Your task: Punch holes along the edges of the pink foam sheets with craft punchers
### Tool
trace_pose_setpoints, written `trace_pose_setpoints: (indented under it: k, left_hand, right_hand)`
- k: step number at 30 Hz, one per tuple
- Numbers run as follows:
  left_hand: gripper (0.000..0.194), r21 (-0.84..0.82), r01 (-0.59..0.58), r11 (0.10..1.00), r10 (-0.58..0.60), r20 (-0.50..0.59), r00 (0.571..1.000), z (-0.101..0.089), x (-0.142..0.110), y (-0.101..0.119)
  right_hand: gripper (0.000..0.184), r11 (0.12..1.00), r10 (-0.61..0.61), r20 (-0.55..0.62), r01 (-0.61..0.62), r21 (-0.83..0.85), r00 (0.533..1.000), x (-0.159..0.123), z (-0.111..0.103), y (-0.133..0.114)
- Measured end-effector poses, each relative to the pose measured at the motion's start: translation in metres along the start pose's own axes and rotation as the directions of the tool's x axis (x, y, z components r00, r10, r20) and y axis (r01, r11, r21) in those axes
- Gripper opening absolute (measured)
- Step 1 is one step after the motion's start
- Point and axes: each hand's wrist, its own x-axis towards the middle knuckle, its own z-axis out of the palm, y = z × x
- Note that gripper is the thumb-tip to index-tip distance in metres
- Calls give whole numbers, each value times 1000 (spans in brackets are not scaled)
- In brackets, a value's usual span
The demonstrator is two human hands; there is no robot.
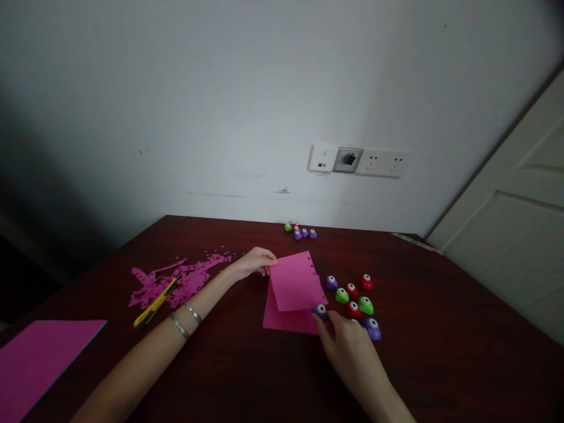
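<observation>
My left hand (259, 261) pinches the upper left corner of a pink paper sheet (295, 285), which has a row of small punched holes along its right edge. Under it lies another pink sheet (288, 321), partly covered. Close to the top sheet's lower right corner, my right hand (346, 338) grips a small purple craft paper punch (320, 311) between thumb and fingers. Whether paper sits in its slot, I cannot tell. Right of the paper stand several more punches in purple, green (342, 295) and red (366, 282), one mostly hidden behind my right hand.
A yellow utility knife (156, 302) rests on pink paper scraps (189, 282) at the left. More pink paper (44, 358) lies at the near left edge. Several punches (304, 233) stand by the wall at the back of the dark red table (229, 364). Wall sockets (383, 163) sit above.
</observation>
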Motion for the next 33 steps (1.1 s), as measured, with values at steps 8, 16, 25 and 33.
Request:
trace_pose_setpoints:
  k: [8, 16, 25, 33]
  left_hand:
    - [18, -23, -5, 1000, 5, -19, 1000, -2, 0, 3]
    - [17, -32, -47, 998, 45, -37, 998, -3, 5, 0]
    - [22, -80, -93, 992, 84, -111, 990, -5, 20, -6]
    - [21, -59, -173, 983, 168, -73, 983, -6, 35, 6]
  right_hand:
    - [33, 782, 264, 53, -246, 573, 963, -4, 2, 2]
    - [42, 669, 326, 130, -325, 669, 937, -5, 11, 11]
    - [44, 531, 291, 213, -343, 775, 933, 3, 14, 14]
    - [39, 578, 266, 183, -308, 756, 947, 19, 1, 12]
